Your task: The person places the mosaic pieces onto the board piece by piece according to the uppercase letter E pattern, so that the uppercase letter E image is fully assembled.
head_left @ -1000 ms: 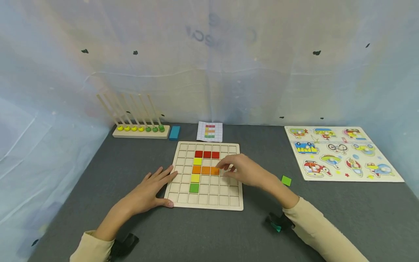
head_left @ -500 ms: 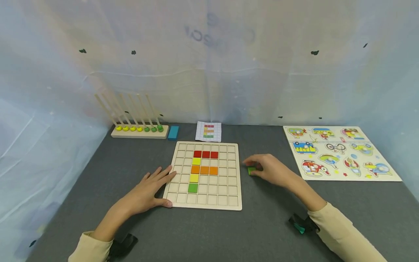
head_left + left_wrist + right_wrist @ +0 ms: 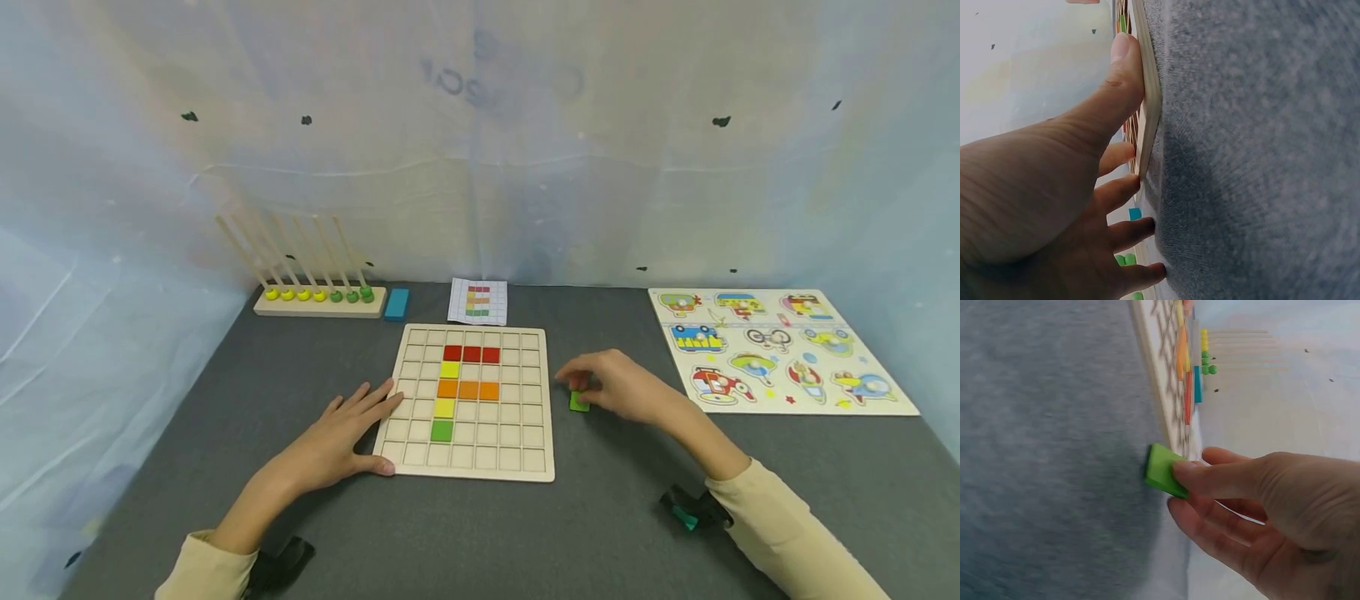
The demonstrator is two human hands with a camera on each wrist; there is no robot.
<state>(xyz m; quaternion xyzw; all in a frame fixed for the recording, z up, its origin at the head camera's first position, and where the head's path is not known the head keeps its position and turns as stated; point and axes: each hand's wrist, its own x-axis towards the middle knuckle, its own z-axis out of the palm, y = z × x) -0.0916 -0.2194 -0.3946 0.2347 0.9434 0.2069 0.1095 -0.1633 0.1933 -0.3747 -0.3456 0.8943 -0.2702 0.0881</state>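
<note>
A wooden grid board [image 3: 517, 458] lies mid-table, with red, yellow, orange and green square tiles in some of its cells. My left hand [image 3: 333, 442] rests at the board's left edge, fingers spread, thumb and fingertips on the rim; the left wrist view shows the thumb [image 3: 1125, 75] lying along that wooden edge. To the right of the board, my right hand [image 3: 618, 387] pinches a green square tile [image 3: 579, 402]. In the right wrist view the green tile [image 3: 1163, 469] is tilted between thumb and fingers, close over the grey table.
Behind the board lies a pattern card [image 3: 478, 302] with coloured squares. A blue block [image 3: 397, 305] stands beside a wooden bead rack [image 3: 322, 309] with upright pegs at back left. A picture puzzle board [image 3: 780, 375] lies at right. A plastic sheet [image 3: 570, 192] hangs behind the table.
My right hand has left the orange tiles on the board, moved right and taken hold of the loose green tile, which now sits left of its earlier spot. The left hand stays put.
</note>
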